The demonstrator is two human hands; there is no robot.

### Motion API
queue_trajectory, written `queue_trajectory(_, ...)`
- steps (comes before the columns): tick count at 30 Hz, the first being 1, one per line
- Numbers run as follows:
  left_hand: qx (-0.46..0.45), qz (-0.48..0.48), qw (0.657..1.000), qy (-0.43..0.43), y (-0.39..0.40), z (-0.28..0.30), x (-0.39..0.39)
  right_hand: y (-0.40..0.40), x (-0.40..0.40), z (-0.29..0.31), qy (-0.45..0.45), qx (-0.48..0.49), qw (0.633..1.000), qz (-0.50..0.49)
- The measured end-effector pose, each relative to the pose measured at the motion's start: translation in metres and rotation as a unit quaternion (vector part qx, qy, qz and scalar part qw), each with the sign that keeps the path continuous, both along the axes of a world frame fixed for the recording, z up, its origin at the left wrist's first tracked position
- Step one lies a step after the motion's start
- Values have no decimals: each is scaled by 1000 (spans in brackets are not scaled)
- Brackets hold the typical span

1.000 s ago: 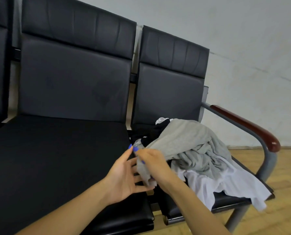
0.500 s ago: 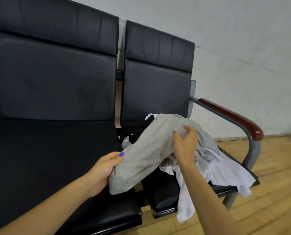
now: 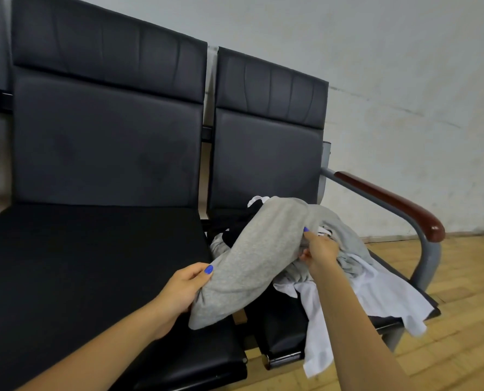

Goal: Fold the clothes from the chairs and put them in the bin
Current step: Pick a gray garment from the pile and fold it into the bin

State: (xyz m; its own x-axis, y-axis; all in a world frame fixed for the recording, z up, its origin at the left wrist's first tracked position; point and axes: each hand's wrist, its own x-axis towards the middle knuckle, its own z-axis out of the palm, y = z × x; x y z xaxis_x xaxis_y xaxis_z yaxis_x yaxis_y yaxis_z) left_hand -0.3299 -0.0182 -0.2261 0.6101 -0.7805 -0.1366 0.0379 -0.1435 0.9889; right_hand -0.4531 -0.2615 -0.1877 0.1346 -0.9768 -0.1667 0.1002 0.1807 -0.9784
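A pile of clothes lies on the right-hand black chair seat (image 3: 280, 331). On top is a grey garment (image 3: 252, 258), stretched from the pile toward the left seat. My left hand (image 3: 184, 286) grips its lower end above the gap between the two seats. My right hand (image 3: 319, 248) pinches the grey cloth further up, over the pile. Under it lie a white garment (image 3: 376, 294) that hangs over the seat's front edge and a black garment (image 3: 238, 230) at the back. No bin is in view.
The left black chair (image 3: 94, 249) has a bare seat. A grey metal armrest with a brown wooden top (image 3: 390, 198) bounds the right chair. Behind stands a pale wall (image 3: 404, 66); wooden floor (image 3: 466, 306) lies to the right.
My hands were together at the garment's near end, then spread apart. The left hand kept that end and drew it leftward; the right hand went up onto the pile and now pinches the cloth.
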Motion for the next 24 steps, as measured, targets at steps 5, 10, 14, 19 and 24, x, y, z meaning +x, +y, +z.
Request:
queue_trajectory(5, 3, 3, 999, 44, 5, 0, -1, 19, -15, 28, -169, 72, 979, 93)
queue_trajectory(10, -28, 19, 993, 114, 9, 2, 3, 69, -11, 115, -408, -1, 903, 134)
queue_trajectory(14, -110, 31, 962, 250, 17, 15, 11, 136, 28, 125, -223, -217, 909, 279)
queue_trajectory(19, -196, 13, 898, 393, 42, 31, 20, 188, 77, 46, 210, -294, 747, 558)
queue_trajectory(24, 6, -8, 961, 276, 61, 26, 23, 206, 79, 15, 354, -280, 593, 666)
